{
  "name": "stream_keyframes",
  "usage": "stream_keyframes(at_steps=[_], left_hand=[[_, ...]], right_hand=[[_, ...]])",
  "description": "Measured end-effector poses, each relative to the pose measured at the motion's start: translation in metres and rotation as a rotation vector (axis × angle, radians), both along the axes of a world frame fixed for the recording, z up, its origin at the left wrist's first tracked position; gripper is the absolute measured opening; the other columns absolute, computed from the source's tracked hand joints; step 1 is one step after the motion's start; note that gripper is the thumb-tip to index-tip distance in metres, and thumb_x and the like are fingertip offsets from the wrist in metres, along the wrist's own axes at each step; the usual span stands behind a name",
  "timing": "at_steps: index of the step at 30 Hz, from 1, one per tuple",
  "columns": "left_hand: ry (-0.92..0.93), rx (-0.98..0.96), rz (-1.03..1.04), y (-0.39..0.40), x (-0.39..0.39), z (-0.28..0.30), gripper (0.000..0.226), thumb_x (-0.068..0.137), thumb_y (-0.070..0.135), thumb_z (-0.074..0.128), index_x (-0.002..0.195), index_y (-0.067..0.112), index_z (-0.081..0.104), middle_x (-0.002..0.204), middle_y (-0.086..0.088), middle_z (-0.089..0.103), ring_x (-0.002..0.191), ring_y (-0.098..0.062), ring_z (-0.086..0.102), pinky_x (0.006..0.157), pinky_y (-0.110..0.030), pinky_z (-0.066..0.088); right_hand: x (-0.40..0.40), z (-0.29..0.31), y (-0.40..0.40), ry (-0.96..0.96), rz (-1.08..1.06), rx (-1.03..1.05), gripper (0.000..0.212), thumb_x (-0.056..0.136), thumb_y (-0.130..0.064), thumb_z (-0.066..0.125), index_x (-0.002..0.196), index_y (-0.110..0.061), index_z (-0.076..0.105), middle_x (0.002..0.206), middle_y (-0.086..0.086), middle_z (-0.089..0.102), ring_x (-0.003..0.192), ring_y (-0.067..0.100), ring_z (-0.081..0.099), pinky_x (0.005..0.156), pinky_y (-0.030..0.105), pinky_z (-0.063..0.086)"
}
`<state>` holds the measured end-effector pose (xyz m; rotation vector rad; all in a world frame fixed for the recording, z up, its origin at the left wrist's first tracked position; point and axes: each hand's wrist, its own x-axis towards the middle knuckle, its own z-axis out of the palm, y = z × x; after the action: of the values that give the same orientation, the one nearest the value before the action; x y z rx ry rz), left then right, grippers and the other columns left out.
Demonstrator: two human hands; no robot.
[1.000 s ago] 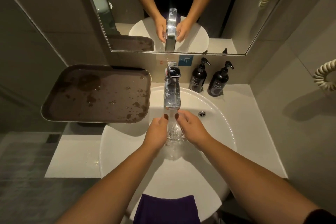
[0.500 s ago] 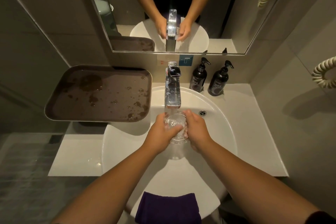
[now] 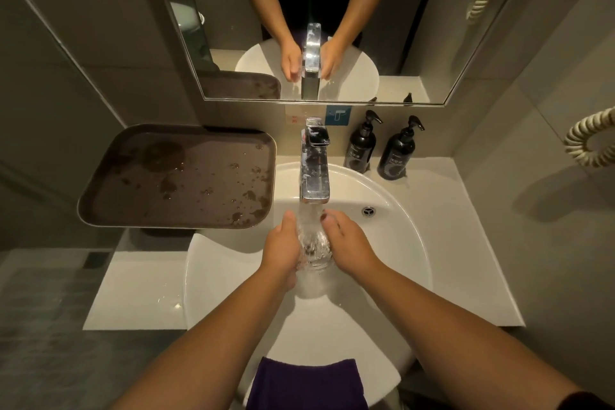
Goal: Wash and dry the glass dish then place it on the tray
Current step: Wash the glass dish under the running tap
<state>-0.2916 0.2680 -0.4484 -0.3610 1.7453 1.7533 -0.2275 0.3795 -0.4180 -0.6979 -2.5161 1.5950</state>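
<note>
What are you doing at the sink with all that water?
A person is rinsing a small glass dish under the running tap, holding it between the left hand and right hand over the white basin. The wet brown tray waits beside it, and a purple cloth lies on the near rim.

No legible text — labels blurred
</note>
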Motion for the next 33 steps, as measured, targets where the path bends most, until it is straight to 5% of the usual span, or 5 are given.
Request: stream_keyframes(at_steps=[6,14,24,28,33], left_hand=[[-0.139,0.076,0.025,-0.006,0.0,0.001,0.052,0.097,0.055,0.036,0.104,0.015,0.068,0.08,-0.002,0.078,0.077,-0.018,0.075,0.059,-0.034,0.062],[-0.08,-0.013,0.054,-0.016,-0.006,0.0,0.049,0.095,0.053,0.039,0.101,0.015,0.069,0.091,-0.007,0.077,0.084,-0.025,0.073,0.074,-0.036,0.058],[-0.064,-0.027,0.01,-0.019,-0.003,-0.005,0.048,0.091,0.055,0.04,0.097,0.016,0.069,0.085,-0.005,0.075,0.084,-0.027,0.071,0.071,-0.038,0.058],[-0.052,-0.049,0.006,-0.022,0.0,-0.002,0.043,0.088,0.057,0.041,0.076,0.019,0.058,0.043,0.011,0.05,0.044,-0.014,0.048,0.048,-0.026,0.038],[-0.021,-0.082,-0.036,-0.024,-0.003,0.004,0.046,0.084,0.062,0.038,0.07,0.019,0.048,0.044,0.006,0.037,0.043,-0.019,0.04,0.047,-0.026,0.033]], right_hand=[[-0.02,0.031,0.015,-0.232,-0.131,-0.323,0.04,0.099,-0.031,0.038,0.074,-0.01,0.061,0.067,0.006,0.061,0.061,0.021,0.053,0.061,0.034,0.045],[-0.06,0.116,0.037,0.329,0.104,0.52,0.044,0.099,-0.03,0.044,0.141,-0.014,0.047,0.137,0.005,0.053,0.123,0.017,0.049,0.102,0.033,0.038],[-0.056,0.094,0.028,0.257,0.409,0.97,0.052,0.095,-0.014,0.053,0.145,-0.002,0.042,0.153,0.015,0.041,0.144,0.034,0.031,0.118,0.045,0.028],[-0.05,0.089,0.024,0.264,0.398,0.873,0.056,0.096,-0.016,0.053,0.148,-0.002,0.036,0.156,0.015,0.036,0.147,0.036,0.026,0.119,0.046,0.024],[-0.022,0.074,0.023,0.291,0.115,0.409,0.054,0.099,-0.031,0.044,0.15,-0.015,0.036,0.154,0.003,0.039,0.142,0.015,0.032,0.115,0.03,0.025]])
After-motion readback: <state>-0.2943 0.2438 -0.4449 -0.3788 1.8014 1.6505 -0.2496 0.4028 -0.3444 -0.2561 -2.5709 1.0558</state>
